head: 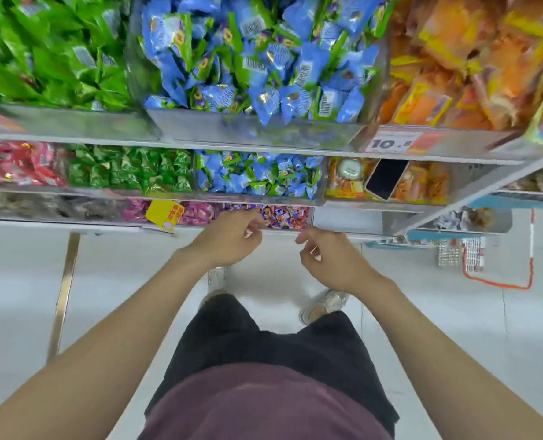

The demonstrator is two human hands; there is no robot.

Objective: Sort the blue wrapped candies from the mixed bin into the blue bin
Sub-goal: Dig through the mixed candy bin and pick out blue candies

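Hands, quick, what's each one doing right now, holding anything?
Left hand: fingers curled by the bottom bin; cannot tell if it holds anything.
Right hand: fingers loosely curled, nothing visible in it.

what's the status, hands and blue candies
Left hand and right hand loosely curled, nothing visibly held, at the lowest shelf. Blue candies in middle-shelf bin. Nothing blocking.

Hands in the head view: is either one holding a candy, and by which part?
Nothing visible is held. The left hand and right hand hang loosely curled below the bottom candy bin, apart from it.
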